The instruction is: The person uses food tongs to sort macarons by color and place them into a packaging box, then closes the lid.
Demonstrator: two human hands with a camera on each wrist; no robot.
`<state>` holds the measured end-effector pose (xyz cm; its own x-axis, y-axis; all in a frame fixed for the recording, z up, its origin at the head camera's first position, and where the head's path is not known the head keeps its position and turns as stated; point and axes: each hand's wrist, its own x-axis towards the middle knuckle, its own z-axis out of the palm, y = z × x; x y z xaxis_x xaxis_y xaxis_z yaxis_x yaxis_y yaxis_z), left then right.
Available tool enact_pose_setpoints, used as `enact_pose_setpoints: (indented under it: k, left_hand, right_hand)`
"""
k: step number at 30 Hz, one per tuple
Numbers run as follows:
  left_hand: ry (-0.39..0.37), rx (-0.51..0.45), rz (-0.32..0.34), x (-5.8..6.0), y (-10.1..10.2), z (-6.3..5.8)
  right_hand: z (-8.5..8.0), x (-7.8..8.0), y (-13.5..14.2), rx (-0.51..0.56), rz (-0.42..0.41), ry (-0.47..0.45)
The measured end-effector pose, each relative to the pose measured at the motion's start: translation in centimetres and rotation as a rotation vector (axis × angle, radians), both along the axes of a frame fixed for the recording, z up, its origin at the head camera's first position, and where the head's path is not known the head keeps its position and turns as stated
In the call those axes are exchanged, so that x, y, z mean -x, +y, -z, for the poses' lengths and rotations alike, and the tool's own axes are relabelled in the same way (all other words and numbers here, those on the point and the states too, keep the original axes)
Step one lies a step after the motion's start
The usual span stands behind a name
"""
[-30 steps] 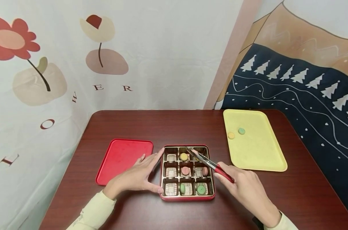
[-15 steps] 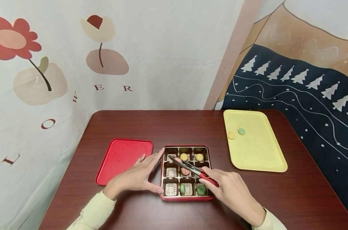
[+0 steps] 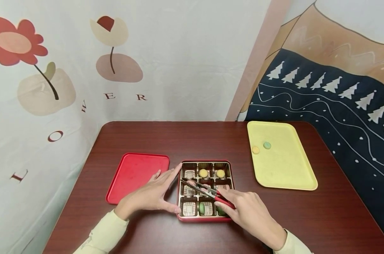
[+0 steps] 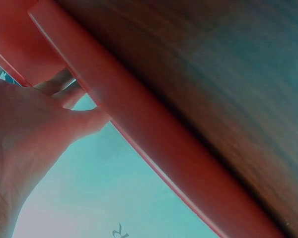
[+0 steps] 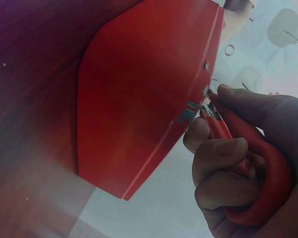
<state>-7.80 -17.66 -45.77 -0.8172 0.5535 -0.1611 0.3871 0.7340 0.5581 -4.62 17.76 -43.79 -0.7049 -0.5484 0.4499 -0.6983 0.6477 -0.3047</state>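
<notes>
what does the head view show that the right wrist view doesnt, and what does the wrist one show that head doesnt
Only the head view: the yellow tray with two macarons on it, and the gold compartments.
Only the right wrist view: the looped handle end.
Both: the right hand, the tongs, the red box and the brown table.

Right hand (image 5: pixel 232 186) around red-handled tongs (image 5: pixel 277 178), beside a red box (image 5: pixel 139 94) on dark wood (image 5: pixel 32 119)

The head view is bright, the wrist views dimmer.
</notes>
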Motion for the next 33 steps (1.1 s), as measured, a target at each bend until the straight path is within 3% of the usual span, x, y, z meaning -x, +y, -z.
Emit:
enact_pose_setpoints:
  k: [12,22,33]
  left_hand:
    - [0.0,-0.007,0.002,0.1,0.1,0.0]
    - [0.0,-0.007,-0.002,0.1,0.1,0.0]
    - [0.011,-0.014,0.005,0.1,0.0,0.3]
  right_hand:
    - [0.4,-0.2,-0.1,-0.059,0.018,0.009]
    - [0.4,-0.3,0.2,-0.033,0.016,0.065]
    - [0.7,-0.2,1.5,-0.022,0.072,0.022]
